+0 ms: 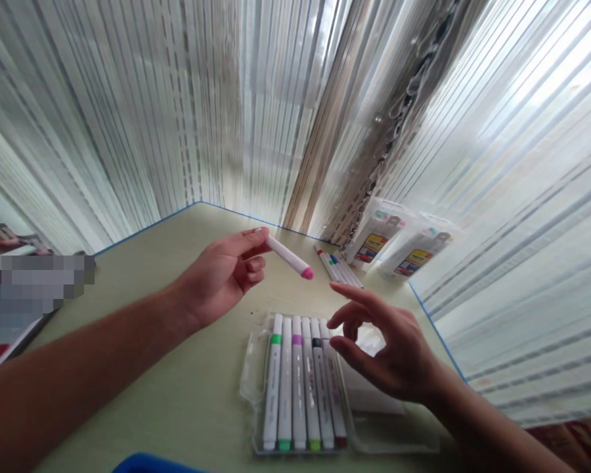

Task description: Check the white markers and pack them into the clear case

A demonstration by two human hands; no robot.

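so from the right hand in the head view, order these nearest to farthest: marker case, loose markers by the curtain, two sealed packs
1. marker case: directly under the right hand, fingers over its top edge.
2. loose markers: beyond the hand, toward the curtain.
3. sealed packs: farthest, leaning at the table's back right edge.

Two sealed marker packs (396, 244) lean on my curtain (128, 118); loose markers (339, 266) lie beside them, perhaps a magazine (10, 341) at left.

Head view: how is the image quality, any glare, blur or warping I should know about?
Head view: strong backlight through the curtains washes out the upper right; wide-angle warping bends the curtain lines and table edge; the pink-tipped marker in the left hand is slightly soft; a pixelated patch sits at far left.
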